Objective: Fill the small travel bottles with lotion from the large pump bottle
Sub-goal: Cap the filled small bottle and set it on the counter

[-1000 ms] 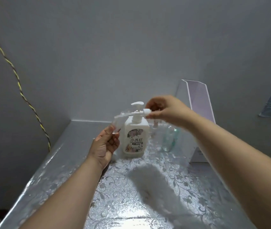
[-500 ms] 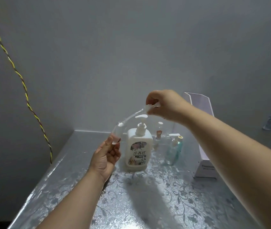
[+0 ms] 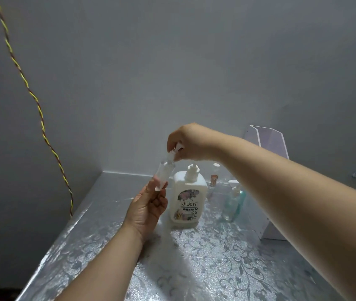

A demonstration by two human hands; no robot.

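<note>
My left hand point(image 3: 148, 208) holds a small clear travel bottle point(image 3: 163, 175) upright in its fingertips, above the table. Over its neck, my right hand point(image 3: 189, 142) pinches the bottle's white pump cap point(image 3: 176, 149), which sits at the mouth. The large white pump bottle point(image 3: 189, 200) with a flowered label stands on the table just right of my left hand. Behind it is a small clear bottle point(image 3: 214, 177) with a white cap. A clear and a teal travel bottle point(image 3: 233, 202) stand to its right.
A silver flowered cloth point(image 3: 194, 257) covers the table, which ends at a grey wall. A white box point(image 3: 268, 148) stands at the right, partly behind my right forearm. A yellow and red twisted cord point(image 3: 31, 94) hangs down the left wall.
My right hand has brought the pump cap with its tube down from a slant to the mouth of the small bottle. My left hand has turned the bottle more upright.
</note>
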